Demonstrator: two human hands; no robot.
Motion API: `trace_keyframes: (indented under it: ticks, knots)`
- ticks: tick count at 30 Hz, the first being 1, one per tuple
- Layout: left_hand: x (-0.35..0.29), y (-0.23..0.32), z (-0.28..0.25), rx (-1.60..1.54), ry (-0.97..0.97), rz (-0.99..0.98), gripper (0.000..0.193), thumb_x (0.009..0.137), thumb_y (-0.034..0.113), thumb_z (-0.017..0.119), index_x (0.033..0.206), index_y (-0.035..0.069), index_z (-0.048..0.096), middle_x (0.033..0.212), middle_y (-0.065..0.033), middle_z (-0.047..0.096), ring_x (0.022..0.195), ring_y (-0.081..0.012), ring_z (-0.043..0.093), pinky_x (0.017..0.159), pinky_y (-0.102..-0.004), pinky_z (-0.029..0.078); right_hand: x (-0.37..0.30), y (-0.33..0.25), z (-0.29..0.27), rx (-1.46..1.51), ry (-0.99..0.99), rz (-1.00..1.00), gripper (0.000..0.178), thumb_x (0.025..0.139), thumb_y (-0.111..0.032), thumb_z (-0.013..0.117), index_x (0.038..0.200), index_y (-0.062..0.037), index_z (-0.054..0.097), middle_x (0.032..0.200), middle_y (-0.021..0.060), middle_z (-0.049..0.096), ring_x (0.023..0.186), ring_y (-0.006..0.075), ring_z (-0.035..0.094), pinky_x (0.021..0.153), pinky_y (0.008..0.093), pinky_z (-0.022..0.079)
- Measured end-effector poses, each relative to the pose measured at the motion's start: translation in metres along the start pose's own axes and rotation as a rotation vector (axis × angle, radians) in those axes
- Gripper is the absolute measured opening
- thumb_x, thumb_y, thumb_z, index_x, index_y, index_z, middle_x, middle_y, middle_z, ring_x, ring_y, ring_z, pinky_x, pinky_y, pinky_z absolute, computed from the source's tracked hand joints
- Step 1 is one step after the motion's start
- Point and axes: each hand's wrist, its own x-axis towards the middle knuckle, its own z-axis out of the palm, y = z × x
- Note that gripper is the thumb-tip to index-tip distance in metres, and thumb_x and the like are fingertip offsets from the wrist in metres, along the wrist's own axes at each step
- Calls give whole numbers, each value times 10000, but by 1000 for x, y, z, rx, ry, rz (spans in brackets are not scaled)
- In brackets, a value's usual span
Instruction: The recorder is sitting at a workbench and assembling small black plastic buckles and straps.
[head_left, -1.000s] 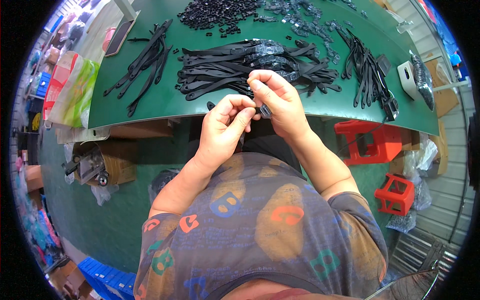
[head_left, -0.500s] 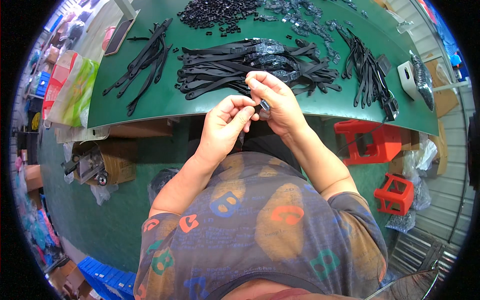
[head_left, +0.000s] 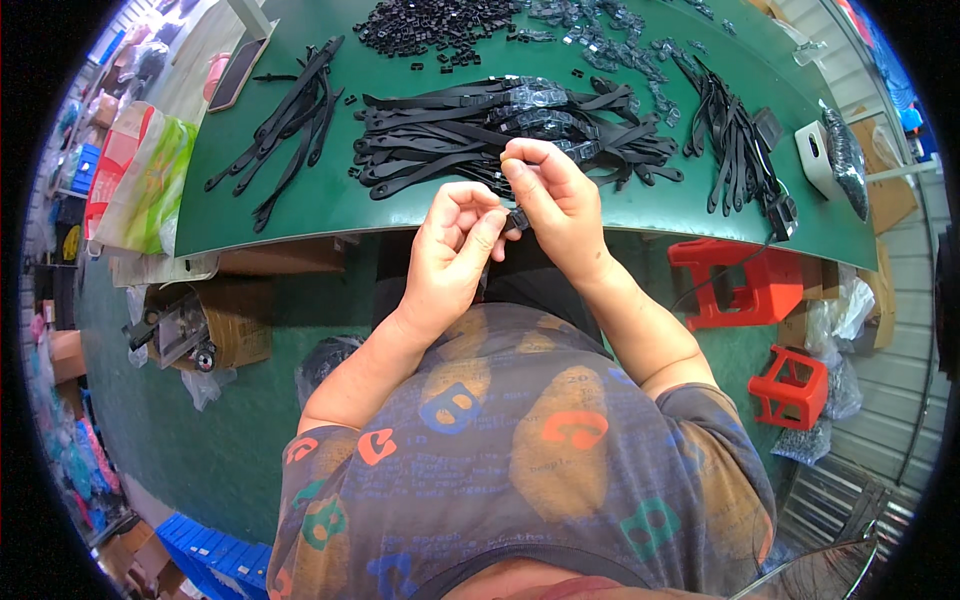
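Pinching a black piece (head_left: 516, 219), my left grip (head_left: 453, 240) hangs near the strap pile (head_left: 420, 145). My right grip (head_left: 562, 207), I can't tell

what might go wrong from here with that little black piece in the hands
The small black piece sits between the left hand and right hand, by the green table's front edge in this view; if it slips, it could miss the tabletop.
The black straps overlap in a pile, so pulling one may drag others.

Left fingers (head_left: 486, 232) and right fingers (head_left: 532, 190) curl close together, forearms (head_left: 637, 312) angled inward.
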Motion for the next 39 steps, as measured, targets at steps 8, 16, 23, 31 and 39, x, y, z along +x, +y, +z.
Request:
trace_keyframes:
  ticks: [8,16,23,31,39]
  knots:
    - [5,9,-17,552,-222,123,110,943,57,636,852,19,587,1022,-61,624,878,-116,570,833,-277,478,-3,-5,0,-321,7,-277,174,972,-60,638,1135,0,643,934,17,672,795,46,582,696,208,479]
    - [2,11,-23,226,-277,-6,134,897,51,610,774,17,571,1256,-150,624,926,-175,651,875,-315,487,5,0,-9,-172,19,-33,187,985,-97,630,1149,-11,652,937,-22,664,743,38,543,685,181,447]
    - [8,12,-30,136,-196,-101,169,944,96,586,793,21,574,1169,-125,651,864,-137,675,781,-255,495,12,-1,-26,-336,-290,-265,218,989,-129,606,1167,-15,659,1049,51,610,956,111,562,773,248,477]
    - [7,9,-12,145,-55,57,152,890,64,711,1013,35,626,1046,-46,646,847,-109,622,728,-239,507,7,-25,-36,-316,-347,-191,143,920,-110,697,1007,1,722,977,59,574,920,155,554,790,270,458]
    - [9,16,-17,762,-101,223,265,831,43,763,1082,47,680,921,-29,636,750,-100,574,655,-226,472,0,-16,-33,-337,-283,-223,138,912,-104,711,1014,-11,723,953,59,605,870,150,573,752,265,465]
